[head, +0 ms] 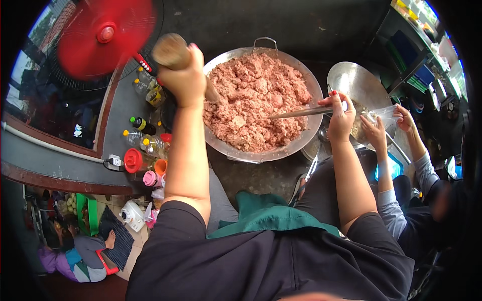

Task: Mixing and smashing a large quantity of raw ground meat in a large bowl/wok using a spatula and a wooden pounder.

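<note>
A large metal pan (315, 129) with loop handles holds a heap of pinkish minced meat mixture (256, 94). My left hand (184, 82) is closed around a thick wooden tool, like a pestle (171, 50). Its round upper end is motion-blurred, and its lower part reaches the left side of the mixture. In my right hand (342, 120) is a long, slim tool (297, 113), which slants left over the pan with its tip at the mixture. Whether that tip is a blade or a plain stick is hidden.
At right, another person's hands (376, 133) hold a clear plastic bag (382, 113) over a metal wok (352, 75). Bottles (153, 146) and a red-lidded container (133, 160) stand left, below a red fan (107, 34). Someone (77, 259) sits at lower left.
</note>
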Tool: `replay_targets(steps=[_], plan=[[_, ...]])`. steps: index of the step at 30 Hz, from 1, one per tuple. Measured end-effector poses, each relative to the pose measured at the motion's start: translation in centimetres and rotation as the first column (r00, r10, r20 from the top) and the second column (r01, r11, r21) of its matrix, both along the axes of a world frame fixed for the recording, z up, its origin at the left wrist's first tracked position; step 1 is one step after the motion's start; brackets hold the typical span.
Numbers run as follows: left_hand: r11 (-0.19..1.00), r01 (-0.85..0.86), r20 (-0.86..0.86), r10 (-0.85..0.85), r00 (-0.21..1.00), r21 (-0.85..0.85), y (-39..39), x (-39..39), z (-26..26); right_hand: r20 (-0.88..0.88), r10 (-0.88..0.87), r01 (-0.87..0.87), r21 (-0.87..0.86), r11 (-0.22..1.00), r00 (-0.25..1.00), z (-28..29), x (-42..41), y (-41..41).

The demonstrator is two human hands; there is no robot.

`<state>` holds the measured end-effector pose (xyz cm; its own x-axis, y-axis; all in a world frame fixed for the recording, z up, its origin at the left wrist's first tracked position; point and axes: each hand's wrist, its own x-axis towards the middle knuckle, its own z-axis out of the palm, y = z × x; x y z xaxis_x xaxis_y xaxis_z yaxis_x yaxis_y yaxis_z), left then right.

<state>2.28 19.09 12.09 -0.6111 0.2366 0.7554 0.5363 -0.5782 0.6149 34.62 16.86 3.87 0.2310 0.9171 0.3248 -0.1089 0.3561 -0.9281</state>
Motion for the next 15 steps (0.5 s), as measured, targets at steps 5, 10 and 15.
replay_targets(steps=[5, 10, 15], plan=[[1.000, -0.019, -0.070, 0.020, 0.997, 0.018, -1.1, -1.8, 3.2, -0.001, 0.006, -0.006, 0.006, 1.000, 1.000, 0.7, -0.3, -0.2], [0.997, -0.021, 0.023, 0.023, 0.999, -0.068, 2.1, -4.4, -4.3, 0.019, 0.002, -0.003, 0.038, 0.999, 1.000, 0.1, -0.7, 0.0], [0.992, 0.123, -0.092, -0.122, 0.988, 0.007, -0.8, 0.2, 3.6, 0.019, -0.004, 0.004, 0.006, 1.000, 1.000, -0.1, 1.0, 0.0]])
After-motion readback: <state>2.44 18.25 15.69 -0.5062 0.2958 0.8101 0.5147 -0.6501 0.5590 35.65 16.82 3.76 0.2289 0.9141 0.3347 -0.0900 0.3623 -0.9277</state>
